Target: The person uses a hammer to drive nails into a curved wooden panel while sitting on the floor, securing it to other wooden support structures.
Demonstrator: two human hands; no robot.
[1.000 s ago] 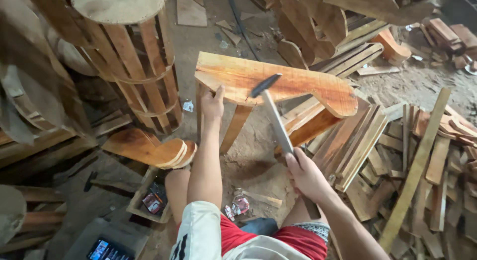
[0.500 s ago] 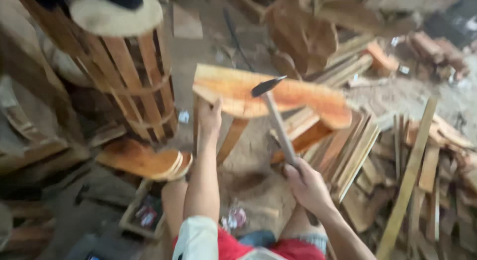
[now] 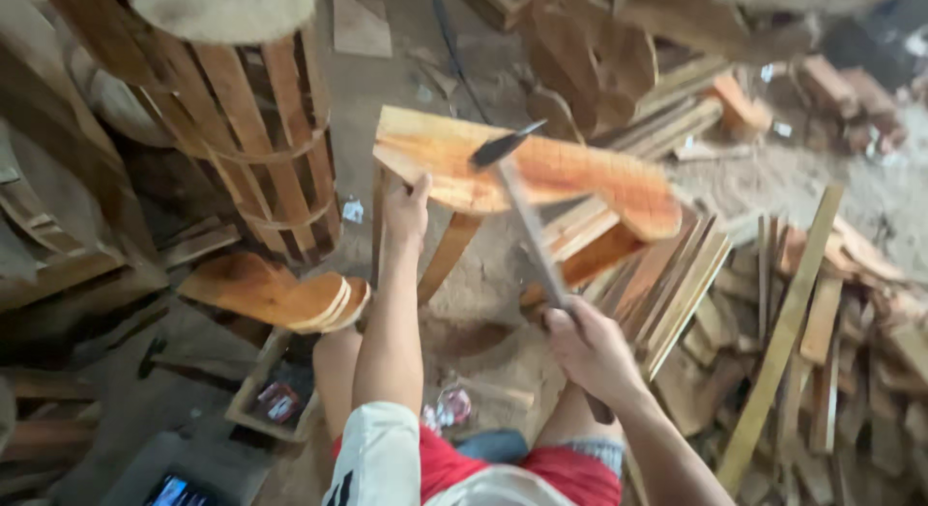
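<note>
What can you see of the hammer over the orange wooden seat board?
The hammer has a dark metal head and a long pale handle. The right hand grips the handle's lower end; the head is tilted, at or just above the orange wooden seat board. The picture is blurred. The left hand steadies the board's near edge.

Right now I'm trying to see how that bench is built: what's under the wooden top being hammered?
Under the wooden top, slanted wooden legs run down to the dirt floor. The left hand holds its near edge. The joints are hidden by the board itself. The right hand holds the hammer above.
</note>
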